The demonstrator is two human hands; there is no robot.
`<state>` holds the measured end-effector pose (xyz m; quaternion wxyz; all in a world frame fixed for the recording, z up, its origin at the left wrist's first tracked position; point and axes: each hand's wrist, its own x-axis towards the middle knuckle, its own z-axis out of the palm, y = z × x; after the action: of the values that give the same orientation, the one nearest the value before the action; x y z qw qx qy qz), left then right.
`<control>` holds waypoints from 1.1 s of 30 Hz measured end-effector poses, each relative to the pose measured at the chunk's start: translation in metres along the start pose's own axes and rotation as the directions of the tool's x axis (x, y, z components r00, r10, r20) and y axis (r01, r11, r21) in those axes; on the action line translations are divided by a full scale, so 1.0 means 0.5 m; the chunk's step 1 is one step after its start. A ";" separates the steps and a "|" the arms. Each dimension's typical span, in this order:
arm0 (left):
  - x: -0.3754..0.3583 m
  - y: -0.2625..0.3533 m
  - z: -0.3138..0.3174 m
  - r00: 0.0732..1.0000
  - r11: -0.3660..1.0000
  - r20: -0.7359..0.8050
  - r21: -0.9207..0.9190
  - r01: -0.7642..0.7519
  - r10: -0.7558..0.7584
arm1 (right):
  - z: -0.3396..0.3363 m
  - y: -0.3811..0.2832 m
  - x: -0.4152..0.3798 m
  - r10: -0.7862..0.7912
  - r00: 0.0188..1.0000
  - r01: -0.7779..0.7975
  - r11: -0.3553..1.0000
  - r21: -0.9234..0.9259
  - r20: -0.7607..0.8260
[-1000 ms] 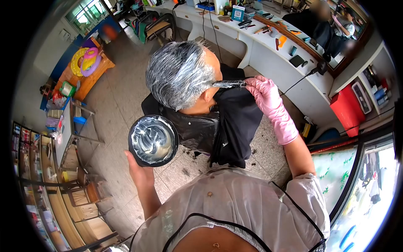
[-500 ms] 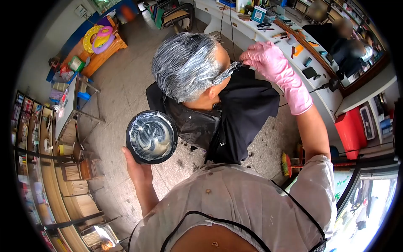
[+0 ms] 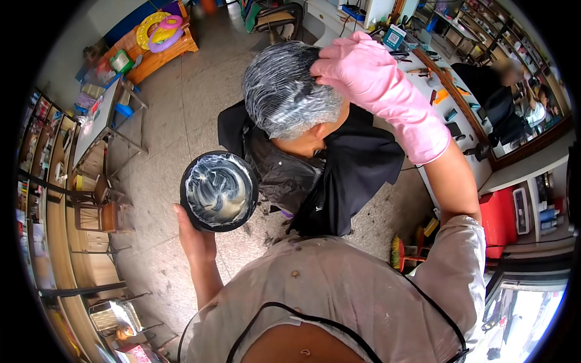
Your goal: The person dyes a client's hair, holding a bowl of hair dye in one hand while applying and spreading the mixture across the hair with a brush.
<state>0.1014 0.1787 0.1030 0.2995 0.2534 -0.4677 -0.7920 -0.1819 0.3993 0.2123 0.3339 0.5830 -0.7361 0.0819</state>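
Coated in white cream, a seated person's hair [image 3: 287,97] is combed back in streaks. My right hand [image 3: 363,69], in a pink rubber glove, is closed at the top front of that head. It grips a hair dye brush, mostly hidden behind the glove; a dark part [image 3: 302,92] shows against the hair. My bare left hand [image 3: 196,239] holds a black bowl [image 3: 253,181] from below and the side, thumb along its outer wall. Whitish cream [image 3: 218,189] is smeared inside the bowl. A black cape [image 3: 363,145] covers the person's shoulders.
At the right runs a white counter [image 3: 466,154] with tools and bottles, below a mirror [image 3: 514,103]. A metal-legged table [image 3: 100,118] and wooden chairs [image 3: 115,216] stand left. Swim rings [image 3: 160,30] lie on a wooden bench [image 3: 163,60]. A red-handled broom [image 3: 399,254] is near my right side.
My right hand has moved left and up with the brush, from beside the person's temple to the top of the head. The bowl stays at about the same place in my left hand.
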 end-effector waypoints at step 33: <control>0.024 0.001 -0.012 0.998 0.999 0.045 0.024 0.048 -0.049 | -0.028 -0.060 -0.088 0.119 0.975 -0.029 0.903 -0.428 0.186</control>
<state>0.0973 0.1663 0.0995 0.2664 0.2498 -0.4770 -0.7994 -0.1447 0.4329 0.1892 0.3704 0.4737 -0.7887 -0.1281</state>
